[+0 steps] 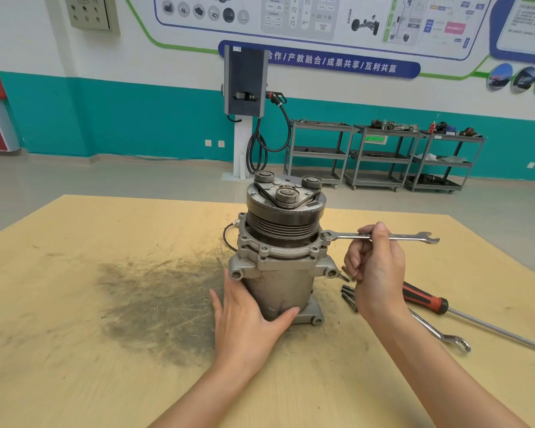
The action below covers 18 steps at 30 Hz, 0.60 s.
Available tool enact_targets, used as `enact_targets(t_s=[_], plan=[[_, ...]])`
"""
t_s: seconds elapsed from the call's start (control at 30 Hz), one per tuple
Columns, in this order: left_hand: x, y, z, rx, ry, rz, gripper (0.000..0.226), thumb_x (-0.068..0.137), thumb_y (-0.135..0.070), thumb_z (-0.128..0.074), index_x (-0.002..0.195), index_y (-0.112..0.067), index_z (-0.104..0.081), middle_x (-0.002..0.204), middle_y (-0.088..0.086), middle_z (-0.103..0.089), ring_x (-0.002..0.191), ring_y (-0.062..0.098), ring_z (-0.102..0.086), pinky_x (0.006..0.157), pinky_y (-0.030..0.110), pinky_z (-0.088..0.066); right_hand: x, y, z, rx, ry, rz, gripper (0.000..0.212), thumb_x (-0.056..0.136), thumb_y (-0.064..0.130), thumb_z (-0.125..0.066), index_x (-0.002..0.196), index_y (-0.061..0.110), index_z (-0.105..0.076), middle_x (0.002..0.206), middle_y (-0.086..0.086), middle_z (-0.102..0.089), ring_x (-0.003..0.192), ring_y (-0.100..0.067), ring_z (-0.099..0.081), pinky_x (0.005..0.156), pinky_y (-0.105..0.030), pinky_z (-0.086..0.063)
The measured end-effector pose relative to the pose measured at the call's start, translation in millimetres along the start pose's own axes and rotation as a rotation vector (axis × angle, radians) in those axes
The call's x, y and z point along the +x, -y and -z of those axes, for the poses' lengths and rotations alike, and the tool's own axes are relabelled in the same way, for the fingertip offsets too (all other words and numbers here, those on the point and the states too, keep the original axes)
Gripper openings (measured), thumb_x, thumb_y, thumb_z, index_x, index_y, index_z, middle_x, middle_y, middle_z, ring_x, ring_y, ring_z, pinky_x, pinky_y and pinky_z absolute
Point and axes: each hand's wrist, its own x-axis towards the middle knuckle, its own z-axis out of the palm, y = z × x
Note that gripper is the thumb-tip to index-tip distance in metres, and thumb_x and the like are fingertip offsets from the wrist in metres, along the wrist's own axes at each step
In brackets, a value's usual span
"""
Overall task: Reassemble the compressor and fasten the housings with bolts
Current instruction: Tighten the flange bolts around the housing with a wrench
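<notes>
- The left hand [247, 322] cupped the upright compressor's [283, 248] near side, fingers curled around it.
- The right hand [376, 267] pinched a wrench [380, 236] whose ring end sat on a right-side flange bolt.

White-and-teal wall [136, 118], grey floor [105, 177], three grey carts [380, 156], wall charger [245, 81].
</notes>
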Motion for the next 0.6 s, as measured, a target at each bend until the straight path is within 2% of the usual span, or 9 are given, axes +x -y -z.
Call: enact_targets(t_s=[0.07,0.17,0.37,0.47,0.53,0.6], plan=[[-0.3,-0.1,0.3,0.006,0.004,0.006,0.114,0.068,-0.066,-0.073,0.150,-0.021,-0.009,0.160,0.001,-0.022,0.145,0.010,0.010,0.124,0.048,-0.003,-0.8,-0.3,0.9,-0.012,0.002,0.008,0.034,0.107,0.027,-0.031,0.082,0.014,-0.050,0.042,0.004,-0.040,0.037,-0.011,-0.031,0.037,-0.019,-0.025],[-1.0,0.0,0.9,-0.002,0.014,0.023,0.114,0.067,-0.068,-0.072,0.150,-0.021,-0.010,0.160,-0.001,-0.022,0.137,0.003,0.013,0.124,0.051,-0.007,-0.1,2.0,2.0,-0.027,0.022,0.011,0.034,0.107,0.027,-0.032,0.082,0.014,-0.051,0.042,0.003,-0.040,0.037,-0.011,-0.032,0.037,-0.019,-0.026],[-0.6,-1.1,2.3,-0.012,0.036,0.045,0.113,0.065,-0.068,-0.074,0.148,-0.019,-0.015,0.159,-0.001,-0.024,0.149,0.018,0.003,0.123,0.052,-0.011,13.2,20.9,3.1,0.090,0.021,-0.066,0.035,0.107,0.029,-0.030,0.084,0.013,-0.050,0.045,0.003,-0.042,0.039,-0.011,-0.033,0.038,-0.020,-0.023],[0.1,-0.2,3.8,-0.033,0.058,0.088,0.114,0.063,-0.069,-0.075,0.147,-0.016,-0.019,0.159,0.002,-0.024,0.151,0.027,0.000,0.121,0.055,-0.018,20.3,30.9,10.0,0.019,-0.065,0.013,0.033,0.107,0.030,-0.031,0.087,0.014,-0.051,0.050,0.002,-0.051,0.045,-0.013,-0.042,0.039,-0.020,-0.026],[0.8,-0.5,4.1,-0.030,0.075,0.113,0.117,0.060,-0.070,-0.074,0.147,-0.015,-0.018,0.159,0.004,-0.024,0.151,0.031,-0.002,0.119,0.055,-0.021,15.4,32.3,16.4,-0.190,-0.043,0.111,0.029,0.107,0.029,-0.033,0.090,0.016,-0.052,0.065,0.003,-0.065,0.058,-0.013,-0.058,0.045,-0.019,-0.037],[1.0,-1.1,3.8,-0.020,0.070,0.109,0.118,0.059,-0.070,-0.074,0.146,-0.012,-0.020,0.157,0.006,-0.028,0.150,0.030,-0.010,0.118,0.055,-0.024,4.2,26.9,20.0,-0.395,0.072,0.153,0.019,0.104,0.033,-0.037,0.095,0.020,-0.049,0.093,0.004,-0.071,0.085,-0.009,-0.067,0.065,-0.024,-0.049]])
